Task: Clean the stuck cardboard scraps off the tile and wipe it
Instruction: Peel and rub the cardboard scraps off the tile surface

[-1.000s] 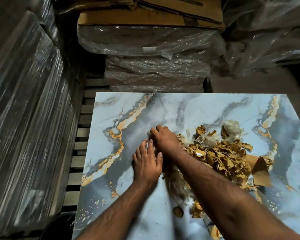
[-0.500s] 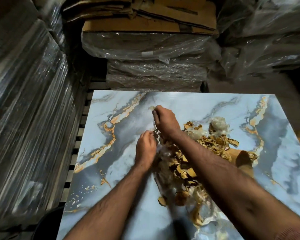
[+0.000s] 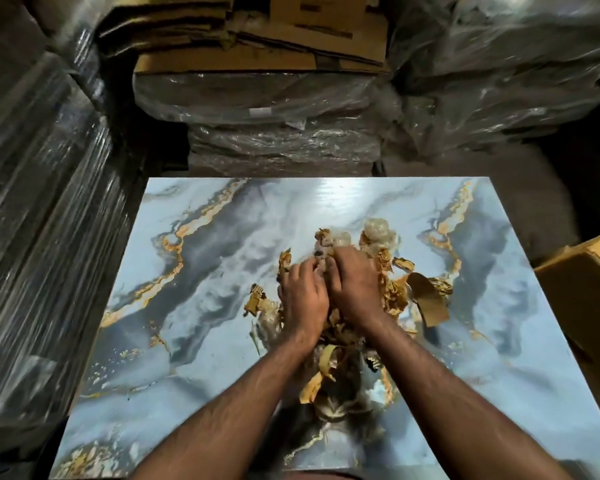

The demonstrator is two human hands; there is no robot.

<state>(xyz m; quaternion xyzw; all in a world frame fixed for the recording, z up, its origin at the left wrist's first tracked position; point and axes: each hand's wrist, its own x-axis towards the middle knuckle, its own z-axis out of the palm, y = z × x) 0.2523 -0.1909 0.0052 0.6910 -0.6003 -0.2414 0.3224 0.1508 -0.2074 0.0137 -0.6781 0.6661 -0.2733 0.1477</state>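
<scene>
Among wrapped stacks (image 3: pixel 281 109), marbled tile (image 3: pixel 201 278), scraps (image 3: pixel 392 296)

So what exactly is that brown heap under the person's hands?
The heap of scraps looks like torn brown cardboard tangled with crumpled clear plastic film. It lies piled near the middle of the glossy marble-patterned tile. The left hand and right hand press on top, side by side, fingers partly dug in.
</scene>
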